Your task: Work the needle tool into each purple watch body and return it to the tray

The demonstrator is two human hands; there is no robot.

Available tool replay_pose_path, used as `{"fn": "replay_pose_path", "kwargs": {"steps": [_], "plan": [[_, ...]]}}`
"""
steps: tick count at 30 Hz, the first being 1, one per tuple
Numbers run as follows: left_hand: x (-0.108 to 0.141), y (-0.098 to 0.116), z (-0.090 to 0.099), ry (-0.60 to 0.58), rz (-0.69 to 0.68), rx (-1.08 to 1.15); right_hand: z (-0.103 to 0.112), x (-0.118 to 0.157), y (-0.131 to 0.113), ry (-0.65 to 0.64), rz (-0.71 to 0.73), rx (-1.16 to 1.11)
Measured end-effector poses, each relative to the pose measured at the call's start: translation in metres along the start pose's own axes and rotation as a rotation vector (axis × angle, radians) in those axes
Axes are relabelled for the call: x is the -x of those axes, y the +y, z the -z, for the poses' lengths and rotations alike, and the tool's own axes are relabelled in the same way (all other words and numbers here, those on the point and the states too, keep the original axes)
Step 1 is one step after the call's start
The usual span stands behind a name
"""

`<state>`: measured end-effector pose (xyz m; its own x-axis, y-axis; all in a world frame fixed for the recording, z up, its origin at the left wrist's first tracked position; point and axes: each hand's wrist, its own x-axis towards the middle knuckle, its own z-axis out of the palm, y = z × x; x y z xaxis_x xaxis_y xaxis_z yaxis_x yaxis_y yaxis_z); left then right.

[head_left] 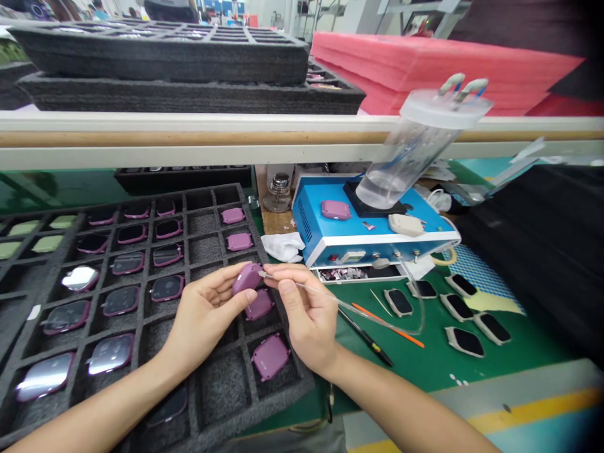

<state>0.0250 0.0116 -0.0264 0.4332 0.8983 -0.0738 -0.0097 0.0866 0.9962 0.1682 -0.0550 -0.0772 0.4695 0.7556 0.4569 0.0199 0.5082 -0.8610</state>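
My left hand (202, 313) holds a rounded purple plastic casing (247, 279) by its edges, tilted up above a dark foam tray (221, 200). Between the thumb and fingers of my right hand (304, 314) is a thin metal-tipped dispensing tube (302, 284), its tip just beside the casing. I cannot tell whether they touch. A clear tube runs from it towards the right. Directly under my hands, another purple casing (259, 304) lies in a tray compartment. Several more casings and glossy-faced parts fill the other compartments.
A blue dispensing machine (325, 220) carries a clear reservoir (415, 151) and a purple casing. A white cloth (284, 246), a black pen (365, 336) and an orange stick (389, 325) lie on the green mat (491, 371). A shelf rail (302, 132) crosses above, bearing foam trays.
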Motion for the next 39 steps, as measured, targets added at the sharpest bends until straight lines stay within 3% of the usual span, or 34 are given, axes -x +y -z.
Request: {"fn": "replay_pose_path", "kwargs": {"steps": [39], "plan": [[0.0030,0.0026,-0.0021,-0.033,0.030,0.013,0.0000,0.0014,-0.0015,0.015,-0.015,0.023]]}}
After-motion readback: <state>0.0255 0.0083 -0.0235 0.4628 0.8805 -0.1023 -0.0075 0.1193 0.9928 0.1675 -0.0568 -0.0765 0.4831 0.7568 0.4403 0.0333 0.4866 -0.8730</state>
